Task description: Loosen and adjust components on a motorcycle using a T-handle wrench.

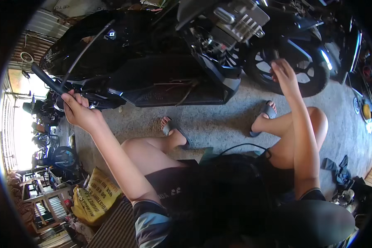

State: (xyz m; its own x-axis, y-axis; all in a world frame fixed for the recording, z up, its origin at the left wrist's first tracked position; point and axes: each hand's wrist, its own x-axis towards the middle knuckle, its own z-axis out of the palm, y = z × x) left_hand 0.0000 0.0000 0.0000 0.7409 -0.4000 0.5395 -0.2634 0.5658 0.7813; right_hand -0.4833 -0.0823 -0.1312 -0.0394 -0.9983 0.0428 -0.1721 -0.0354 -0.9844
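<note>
My left hand is closed around a black bar with a grip-like end. A long thin dark rod slants up from beside that hand across the black scooter body. My right hand is raised in front of the scooter's wheel, its fingers curled on a small dark thing that I cannot make out. Above and left of that hand, an engine with a finned silver part sits exposed on the scooter.
My sandalled feet rest on concrete beside the scooter. A yellow sack lies at lower left near a corrugated sheet. More motorcycles stand at left. A dark cloth lies on the floor at right.
</note>
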